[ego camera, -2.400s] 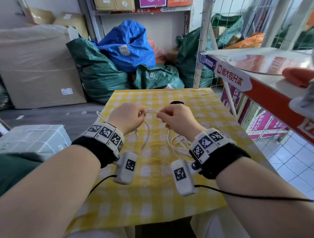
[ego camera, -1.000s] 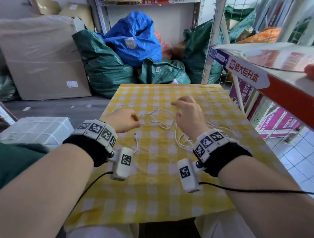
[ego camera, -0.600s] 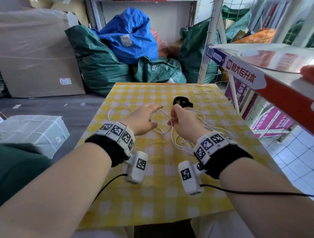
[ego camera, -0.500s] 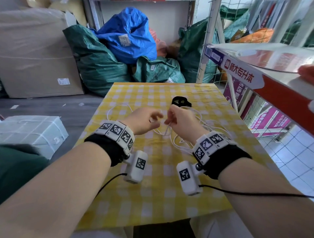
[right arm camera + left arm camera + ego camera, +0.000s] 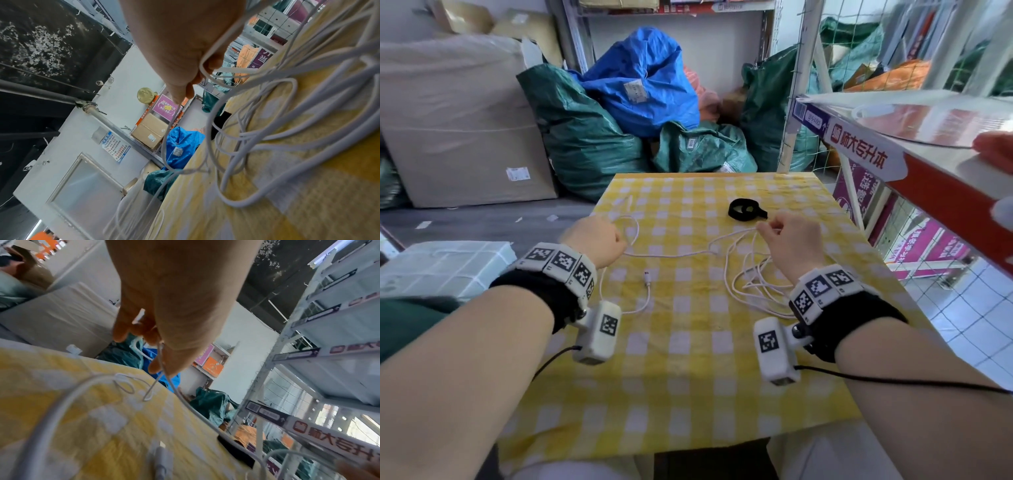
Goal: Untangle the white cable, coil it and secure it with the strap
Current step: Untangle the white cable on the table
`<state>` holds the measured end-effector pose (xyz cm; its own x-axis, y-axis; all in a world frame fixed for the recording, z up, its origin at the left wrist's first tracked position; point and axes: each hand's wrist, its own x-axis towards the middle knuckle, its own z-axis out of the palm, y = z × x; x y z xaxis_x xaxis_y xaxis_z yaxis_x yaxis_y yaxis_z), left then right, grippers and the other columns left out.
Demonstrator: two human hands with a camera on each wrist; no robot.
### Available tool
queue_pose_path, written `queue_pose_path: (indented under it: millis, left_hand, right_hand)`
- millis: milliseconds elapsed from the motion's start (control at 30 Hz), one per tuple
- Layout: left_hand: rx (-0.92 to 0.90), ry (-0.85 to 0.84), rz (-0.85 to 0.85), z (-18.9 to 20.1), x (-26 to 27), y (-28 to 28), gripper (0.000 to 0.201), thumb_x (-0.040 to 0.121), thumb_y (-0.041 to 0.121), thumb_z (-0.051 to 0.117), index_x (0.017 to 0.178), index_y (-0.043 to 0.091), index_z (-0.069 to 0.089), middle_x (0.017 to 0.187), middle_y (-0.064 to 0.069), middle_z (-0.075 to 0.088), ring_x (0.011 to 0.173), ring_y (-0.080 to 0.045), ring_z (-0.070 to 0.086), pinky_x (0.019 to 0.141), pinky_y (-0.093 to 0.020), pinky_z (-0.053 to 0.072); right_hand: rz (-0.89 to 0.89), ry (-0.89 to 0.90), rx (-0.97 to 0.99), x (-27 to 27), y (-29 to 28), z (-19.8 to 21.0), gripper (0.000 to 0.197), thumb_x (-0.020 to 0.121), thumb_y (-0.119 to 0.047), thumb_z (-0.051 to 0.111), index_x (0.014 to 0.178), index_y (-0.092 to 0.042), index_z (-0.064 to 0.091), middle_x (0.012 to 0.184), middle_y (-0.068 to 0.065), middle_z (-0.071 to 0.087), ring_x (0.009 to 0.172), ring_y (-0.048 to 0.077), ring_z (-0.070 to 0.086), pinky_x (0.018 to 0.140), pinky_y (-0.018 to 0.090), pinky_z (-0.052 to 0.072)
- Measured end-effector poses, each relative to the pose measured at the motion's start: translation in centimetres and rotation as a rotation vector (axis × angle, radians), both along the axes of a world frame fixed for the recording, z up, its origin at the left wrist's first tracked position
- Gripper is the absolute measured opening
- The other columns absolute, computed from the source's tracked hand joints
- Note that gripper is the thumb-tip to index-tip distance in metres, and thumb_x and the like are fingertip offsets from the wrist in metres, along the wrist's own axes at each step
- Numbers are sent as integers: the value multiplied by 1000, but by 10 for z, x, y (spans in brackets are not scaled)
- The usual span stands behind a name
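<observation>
A thin white cable runs across the yellow checked tablecloth, stretched between both hands. My left hand grips it in curled fingers, as the left wrist view shows around the left hand and the cable. My right hand pinches a strand, with tangled loops lying under its wrist. In the right wrist view the cable hangs in several loops below the right hand. One plug end lies loose mid-table. The black strap lies curled just beyond the right hand.
A red and white shelf juts over the table's right edge. Green and blue sacks and a large carton stand behind the table. A wrapped white box sits on the floor at left.
The hands were close together over the table's middle; now they have pulled apart, left hand leftward and right hand rightward, drawing a length of cable straight between them.
</observation>
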<state>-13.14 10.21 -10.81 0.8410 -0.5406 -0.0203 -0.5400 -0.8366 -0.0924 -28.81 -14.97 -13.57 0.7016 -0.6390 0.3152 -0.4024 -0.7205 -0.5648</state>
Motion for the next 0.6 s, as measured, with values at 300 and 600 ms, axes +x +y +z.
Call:
queue_pose_path:
  millis: [300, 600]
  left_hand:
    - [293, 78, 234, 2, -12, 9, 18, 89, 27, 52, 82, 13, 61, 84, -4, 60, 82, -22, 59, 68, -29, 47]
    - [89, 87, 99, -2, -17, 1, 28, 84, 12, 51, 107, 18, 67, 104, -6, 64, 96, -26, 60, 82, -34, 51]
  right_hand:
    - [-142, -41, 43, -14, 2, 9, 32, 97, -30, 48, 69, -14, 53, 61, -3, 47, 68, 21, 49, 46, 24, 26]
    - [-60, -142, 78, -16, 4, 8, 32, 97, -32, 47, 77, -11, 60, 66, 0, 52, 66, 17, 48, 49, 24, 28]
